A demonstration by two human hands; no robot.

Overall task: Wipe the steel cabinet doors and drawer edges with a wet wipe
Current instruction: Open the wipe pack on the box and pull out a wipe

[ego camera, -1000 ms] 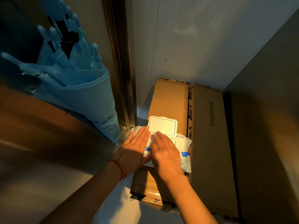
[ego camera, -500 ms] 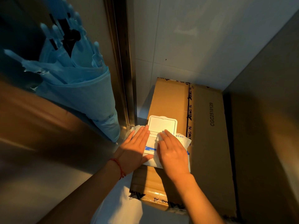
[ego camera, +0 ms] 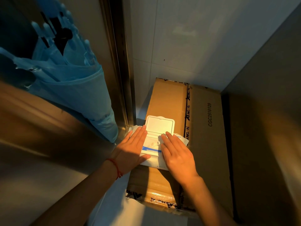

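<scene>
I am reading this as the fetching step: no wipe is out, and no wiping has begun. Going left to right, a folded blue umbrella [ego camera: 68,88] is hanging against the steel cabinet door [ego camera: 32,144]. My left hand [ego camera: 130,150] is lying flat with straight fingers on the left side of the wet wipe pack [ego camera: 153,152], pressing it down and gripping nothing. The pack is sitting on a cardboard box [ego camera: 203,128], its white lid [ego camera: 160,123] flipped up. My right hand [ego camera: 178,154] is resting flat on the pack's right side, fingertips beside the opening, holding nothing. Next I am judging that one hand must pinch the wipe showing in the opening while the other steadies the pack. Compared with a second ago, the right hand is sitting further right, uncovering the opening.
</scene>
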